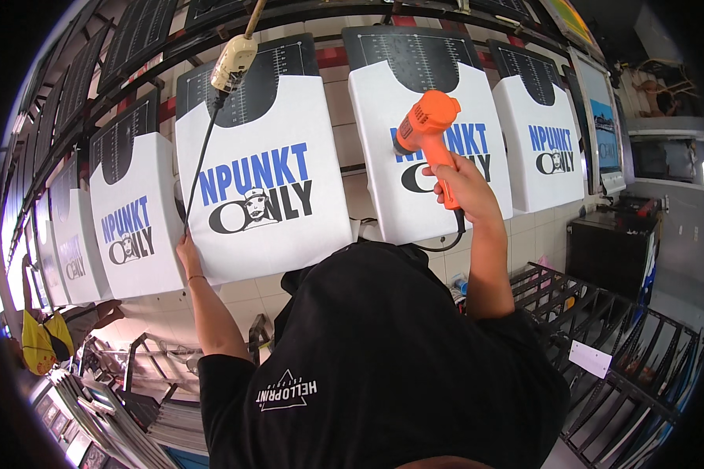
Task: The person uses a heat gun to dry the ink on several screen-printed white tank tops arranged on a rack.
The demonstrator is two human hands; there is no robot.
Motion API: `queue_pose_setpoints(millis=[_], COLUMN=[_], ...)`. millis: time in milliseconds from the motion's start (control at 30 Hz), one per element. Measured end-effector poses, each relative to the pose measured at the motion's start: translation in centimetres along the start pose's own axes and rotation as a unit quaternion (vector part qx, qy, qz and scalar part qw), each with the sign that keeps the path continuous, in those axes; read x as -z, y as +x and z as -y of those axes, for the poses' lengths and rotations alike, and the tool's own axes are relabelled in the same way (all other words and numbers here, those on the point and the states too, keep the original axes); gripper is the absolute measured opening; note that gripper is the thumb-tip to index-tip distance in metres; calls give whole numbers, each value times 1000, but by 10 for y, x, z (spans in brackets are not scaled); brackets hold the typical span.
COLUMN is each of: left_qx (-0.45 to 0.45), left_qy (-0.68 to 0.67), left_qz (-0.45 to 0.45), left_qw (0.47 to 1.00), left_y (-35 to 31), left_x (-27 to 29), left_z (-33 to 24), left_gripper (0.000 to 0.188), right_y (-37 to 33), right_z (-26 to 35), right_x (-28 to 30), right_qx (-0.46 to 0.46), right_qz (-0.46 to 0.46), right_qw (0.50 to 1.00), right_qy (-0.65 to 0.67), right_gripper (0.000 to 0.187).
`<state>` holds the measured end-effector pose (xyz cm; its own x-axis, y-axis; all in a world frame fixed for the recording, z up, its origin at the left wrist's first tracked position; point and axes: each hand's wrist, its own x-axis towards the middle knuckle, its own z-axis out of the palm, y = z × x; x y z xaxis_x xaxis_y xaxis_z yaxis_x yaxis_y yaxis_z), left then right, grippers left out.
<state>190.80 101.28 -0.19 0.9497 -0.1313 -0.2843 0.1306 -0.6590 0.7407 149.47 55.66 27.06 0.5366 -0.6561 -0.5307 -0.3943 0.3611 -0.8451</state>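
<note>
My right hand (pixel 468 190) is wrapped round the handle of an orange heat gun (pixel 432 117). Its nozzle points left, above the blue and black print on a white T-shirt (pixel 438 203) stretched over a black board. From the handle's base a black cable loops down toward my body. My left hand (pixel 188 256) is closed on a thin black cord (pixel 203 164), beside the left edge of another printed white T-shirt (pixel 274 242). That cord runs up to a hanging cream socket block (pixel 233 62). My left fingertips are partly hidden.
More boards with printed white T-shirts stand to the left (pixel 137 266) and right (pixel 540 141). A black metal rack (pixel 633 352) is at lower right, near a dark cabinet (pixel 610 246). Frames (pixel 94 414) are stacked at lower left, near another person's yellow garment (pixel 39 344).
</note>
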Motion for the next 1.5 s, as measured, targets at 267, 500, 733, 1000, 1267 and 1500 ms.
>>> queue_pose_setpoints(millis=[267, 500, 733, 1000, 1267, 1500], left_qx=[-8, -9, -6, -37, -49, -38], left_qy=[-4, -18, 36, 122, 115, 124], left_qz=[-9, -16, -38, -73, -77, -108], left_qw=[1000, 1000, 999, 989, 989, 986], left_y=[-5, 1, 1, -16, -77, -127], left_x=[1, -1, 0, 9, 33, 60], left_z=[-4, 4, 0, -13, -30, -18], left_gripper=[44, 44, 46, 47, 43, 41], right_y=[-11, -17, -22, -28, -32, -36], right_z=[-1, -2, -1, -5, -18, -20], right_x=[1, 1, -4, 1, 12, 25], right_qx=[-30, -42, -35, -31, -7, -3], right_qz=[20, 27, 22, 28, 52, 65], right_qw=[999, 998, 998, 999, 998, 998], right_qy=[-34, -25, -46, -17, -36, -4], right_gripper=[40, 40, 40, 41, 41, 41])
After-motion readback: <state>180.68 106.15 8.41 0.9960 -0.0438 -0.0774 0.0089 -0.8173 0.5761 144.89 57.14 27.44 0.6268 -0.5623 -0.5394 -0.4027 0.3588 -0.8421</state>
